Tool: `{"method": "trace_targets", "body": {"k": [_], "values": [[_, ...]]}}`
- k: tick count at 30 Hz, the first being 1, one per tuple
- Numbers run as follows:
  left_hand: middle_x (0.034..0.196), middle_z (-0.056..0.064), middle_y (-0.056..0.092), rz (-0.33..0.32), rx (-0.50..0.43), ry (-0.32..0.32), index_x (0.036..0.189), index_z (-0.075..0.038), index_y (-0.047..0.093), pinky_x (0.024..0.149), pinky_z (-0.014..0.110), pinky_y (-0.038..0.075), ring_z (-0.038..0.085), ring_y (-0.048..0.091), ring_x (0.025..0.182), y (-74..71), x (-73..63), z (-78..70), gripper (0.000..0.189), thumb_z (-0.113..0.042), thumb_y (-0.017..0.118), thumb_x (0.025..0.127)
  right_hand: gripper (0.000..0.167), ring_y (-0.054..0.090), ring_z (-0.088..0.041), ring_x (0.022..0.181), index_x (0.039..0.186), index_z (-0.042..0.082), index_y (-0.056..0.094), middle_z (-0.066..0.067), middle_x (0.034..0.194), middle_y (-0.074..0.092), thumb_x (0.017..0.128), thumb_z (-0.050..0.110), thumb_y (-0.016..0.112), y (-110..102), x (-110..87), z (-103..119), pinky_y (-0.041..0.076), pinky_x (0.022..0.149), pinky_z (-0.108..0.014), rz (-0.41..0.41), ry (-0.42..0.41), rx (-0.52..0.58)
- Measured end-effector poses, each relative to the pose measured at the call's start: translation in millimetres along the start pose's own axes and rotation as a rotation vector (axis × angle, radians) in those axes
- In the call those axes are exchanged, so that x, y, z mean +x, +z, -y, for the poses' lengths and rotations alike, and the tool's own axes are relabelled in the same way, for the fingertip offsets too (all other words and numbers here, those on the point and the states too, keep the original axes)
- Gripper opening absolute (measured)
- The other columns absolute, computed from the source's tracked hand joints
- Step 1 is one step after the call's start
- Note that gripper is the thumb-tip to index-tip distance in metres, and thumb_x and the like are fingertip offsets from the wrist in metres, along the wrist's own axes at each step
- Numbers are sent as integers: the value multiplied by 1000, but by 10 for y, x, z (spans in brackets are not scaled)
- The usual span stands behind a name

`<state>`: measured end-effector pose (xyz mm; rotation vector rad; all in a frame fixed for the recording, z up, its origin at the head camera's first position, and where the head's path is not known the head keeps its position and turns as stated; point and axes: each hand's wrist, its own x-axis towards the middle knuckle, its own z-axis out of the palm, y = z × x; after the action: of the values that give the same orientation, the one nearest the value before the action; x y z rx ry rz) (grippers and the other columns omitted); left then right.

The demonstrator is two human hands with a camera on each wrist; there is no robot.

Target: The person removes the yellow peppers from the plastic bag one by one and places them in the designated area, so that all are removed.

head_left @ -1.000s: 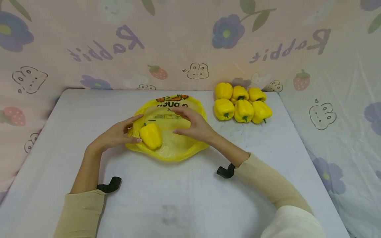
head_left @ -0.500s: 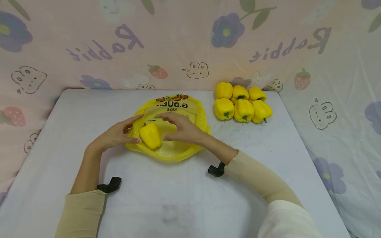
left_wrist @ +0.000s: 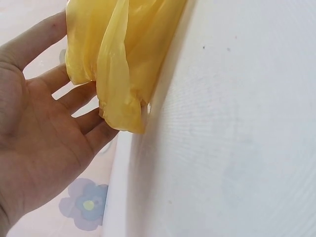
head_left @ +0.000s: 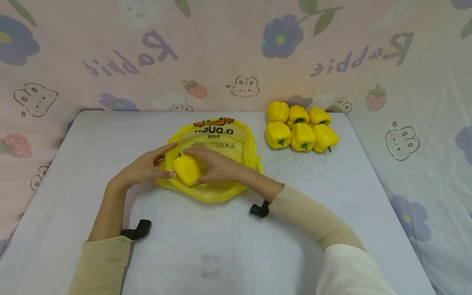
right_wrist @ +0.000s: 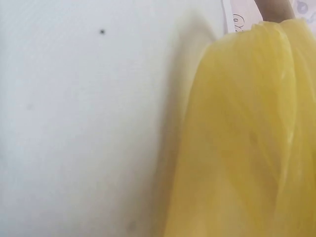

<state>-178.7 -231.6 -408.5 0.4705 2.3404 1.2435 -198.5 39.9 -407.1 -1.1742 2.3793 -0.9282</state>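
Observation:
A yellow bell pepper [head_left: 187, 169] with a green stem sits at the left side inside the mouth of a yellow plastic bag [head_left: 243, 143]. My right hand [head_left: 217, 164] reaches into the bag and grips the pepper from its right, thumb on the near side, fingers over the far side. My left hand [head_left: 141, 166] is spread at the bag's left rim, fingers and thumb apart and touching the plastic beside the pepper. In the left wrist view the bag's folded edge [left_wrist: 113, 74] hides the fingertips of the left hand [left_wrist: 47, 123].
Several more yellow bell peppers [head_left: 303, 137] lie in two rows at the back right of the white table [head_left: 206, 246]. A patterned cloth [head_left: 206, 49] hangs behind the table. A black fitting [head_left: 138, 230] sticks out at the left sleeve, another black fitting [head_left: 259, 209] at the right.
My right hand has moved left across the bag and its fingers have closed round the pepper, which is slightly turned. The left hand has stayed at the bag's rim.

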Motion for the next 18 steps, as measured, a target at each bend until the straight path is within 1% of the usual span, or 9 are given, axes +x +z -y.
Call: {"method": "trace_targets", "body": {"k": [3,9,14,18], "values": [[163,15,19,1,-5,8,159,-21,26,114,67,20,44,18,147,0,5,8,90,-30,79,86,94,23,-13,148,156,19,31,1,160,32,80,24,85,23,25,-3,17,121,-27,15,-4,-28],[163,16,19,5,-11,13,159,-20,26,114,67,19,44,17,148,2,5,18,91,-29,79,86,96,25,-13,147,157,22,29,2,160,31,80,25,85,72,59,-31,19,120,-28,20,3,-37],[163,17,19,2,-6,12,159,-19,26,114,67,19,45,18,147,-6,-3,12,90,-29,79,86,95,26,-13,147,157,21,29,1,160,32,80,28,85,67,68,-41,19,120,-27,5,6,-49],[163,18,19,2,-9,3,159,-19,25,114,67,19,46,18,147,-10,-11,9,90,-27,78,87,95,28,-14,146,157,19,30,1,159,34,80,33,85,38,35,-48,20,120,-27,-11,21,-58]]}}
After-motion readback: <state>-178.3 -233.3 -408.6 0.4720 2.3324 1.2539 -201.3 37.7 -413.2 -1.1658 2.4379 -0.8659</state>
